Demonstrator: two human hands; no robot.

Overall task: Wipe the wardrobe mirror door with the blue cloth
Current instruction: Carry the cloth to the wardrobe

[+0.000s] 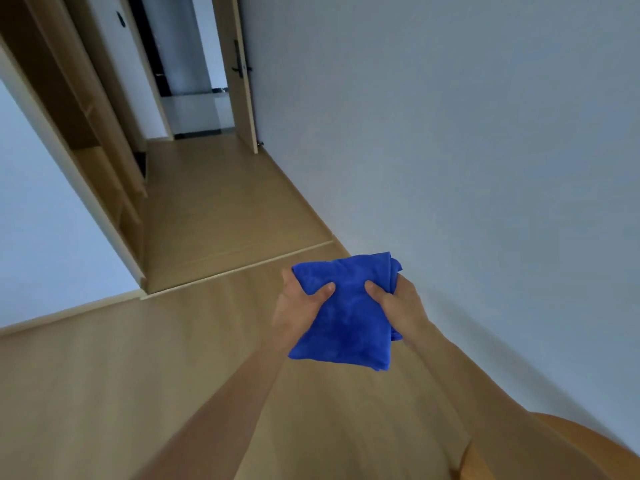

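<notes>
Two hands: we hold our left hand and right hand out in front of us, both on the same thing.
Left fingers: the thumb presses down on top of the cloth near its left edge. The other fingers are hidden beneath it, so we read this as a pinch grip.
Right fingers: it is the same on the right edge, thumb on top and the rest tucked under the fabric, gripping it.
Cloth: the folded plush blue cloth, roughly square, hangs in the air between our hands. It is above the pale wooden plank floor and touches no surface.
Wardrobe: a tall light-wood wardrobe with open shelves stands to our left, well apart from the cloth.
Mirror door: the pale flat panel in a light-wood frame at the far left may be it, but we cannot tell from here.
Surroundings: a plain white wall runs along our right, and an open light-wood room door with a dark handle stands far ahead.
Step in hand: we judge that we are readying the cloth, and no wiping has begun.
Next move: we need to turn left and close the gap to the wardrobe. Then one hand should take the cloth and press it flat against the glass.
</notes>
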